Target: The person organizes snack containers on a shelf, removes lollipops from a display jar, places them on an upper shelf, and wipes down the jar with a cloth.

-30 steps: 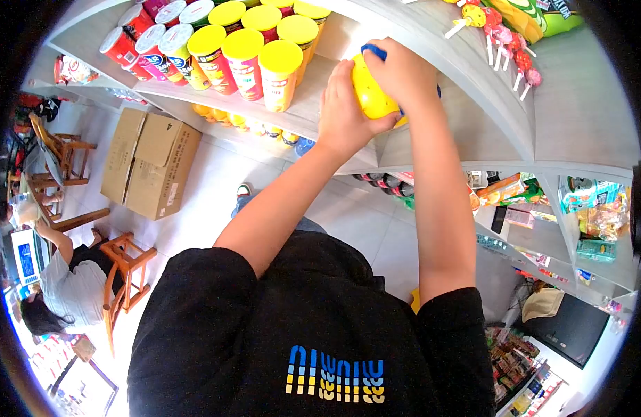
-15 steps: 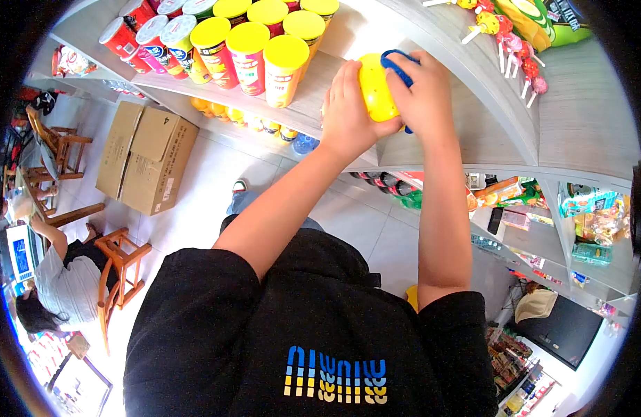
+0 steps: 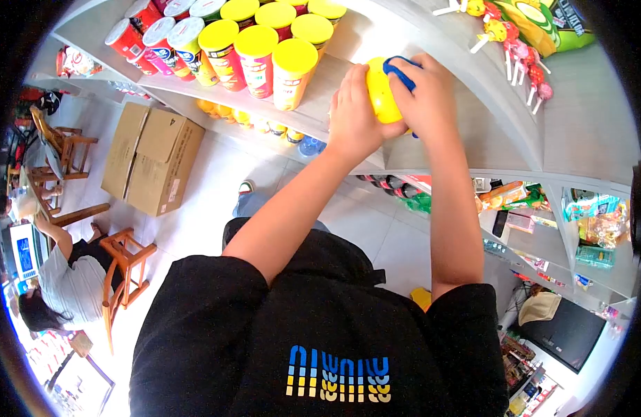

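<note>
Between my hands is a snack can with a yellow lid (image 3: 383, 92), tilted above the shelf; its body is mostly hidden. My left hand (image 3: 355, 115) wraps round its left side, fingers curled. A blue cloth (image 3: 402, 67) is bunched in my right hand (image 3: 431, 97), pressed against the lid's upper right edge, and a bit of blue shows below too. Just left of my hands stand similar snack cans (image 3: 294, 73) with yellow lids, in close rows on the grey shelf (image 3: 320, 115).
Lollipops (image 3: 518, 55) lie on the shelf at the upper right. Packaged snacks (image 3: 598, 222) fill lower compartments. A large cardboard box (image 3: 153, 160) stands on the floor at left. Beyond it a person (image 3: 77, 278) sits on a wooden chair (image 3: 126, 264).
The whole view has shifted slightly, so everything appears a little farther right and lower. My hands keep the same hold on the can, and the cloth has moved slightly along the lid's edge.
</note>
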A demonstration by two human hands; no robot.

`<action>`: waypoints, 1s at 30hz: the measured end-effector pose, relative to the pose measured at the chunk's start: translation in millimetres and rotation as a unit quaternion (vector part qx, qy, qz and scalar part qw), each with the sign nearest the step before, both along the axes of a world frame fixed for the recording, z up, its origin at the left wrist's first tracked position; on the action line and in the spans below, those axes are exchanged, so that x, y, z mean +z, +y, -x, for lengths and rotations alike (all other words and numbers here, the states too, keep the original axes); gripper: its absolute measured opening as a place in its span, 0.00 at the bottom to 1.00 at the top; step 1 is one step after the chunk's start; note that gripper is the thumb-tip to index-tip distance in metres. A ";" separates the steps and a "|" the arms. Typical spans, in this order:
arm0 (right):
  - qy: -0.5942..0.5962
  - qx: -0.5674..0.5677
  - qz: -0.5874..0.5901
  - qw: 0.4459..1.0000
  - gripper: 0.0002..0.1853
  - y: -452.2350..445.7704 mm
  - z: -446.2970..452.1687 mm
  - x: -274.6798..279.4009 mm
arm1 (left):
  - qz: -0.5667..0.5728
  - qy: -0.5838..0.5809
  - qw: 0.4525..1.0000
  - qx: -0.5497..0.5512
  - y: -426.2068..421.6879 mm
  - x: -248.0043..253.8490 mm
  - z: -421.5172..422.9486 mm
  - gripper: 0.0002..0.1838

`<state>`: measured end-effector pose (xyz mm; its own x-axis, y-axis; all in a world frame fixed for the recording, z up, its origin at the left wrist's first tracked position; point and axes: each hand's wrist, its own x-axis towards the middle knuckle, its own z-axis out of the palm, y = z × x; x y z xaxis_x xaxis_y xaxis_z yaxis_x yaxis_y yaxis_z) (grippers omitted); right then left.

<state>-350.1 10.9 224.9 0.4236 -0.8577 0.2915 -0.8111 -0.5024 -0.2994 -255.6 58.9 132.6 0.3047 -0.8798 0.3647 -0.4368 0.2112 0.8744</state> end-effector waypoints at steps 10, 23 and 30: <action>-0.108 0.023 0.117 0.987 0.13 59.5 19.8 -17.0 | -0.017 0.017 1.000 -0.018 -0.6 0.0 -0.3 0.54; -0.629 -0.208 -0.105 0.742 0.17 77.6 45.3 -48.5 | 0.019 -0.021 0.999 -0.014 -0.1 6.5 -3.0 0.56; -0.291 -0.088 0.122 0.945 0.15 78.7 32.4 -43.1 | 0.036 -0.015 0.999 -0.016 -2.9 -0.2 -3.4 0.57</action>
<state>-382.5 89.6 181.7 -0.0136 -0.7768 0.6296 -0.6221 -0.4864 -0.6135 -252.2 56.0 132.5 0.2644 -0.8602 0.4359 -0.4545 0.2875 0.8431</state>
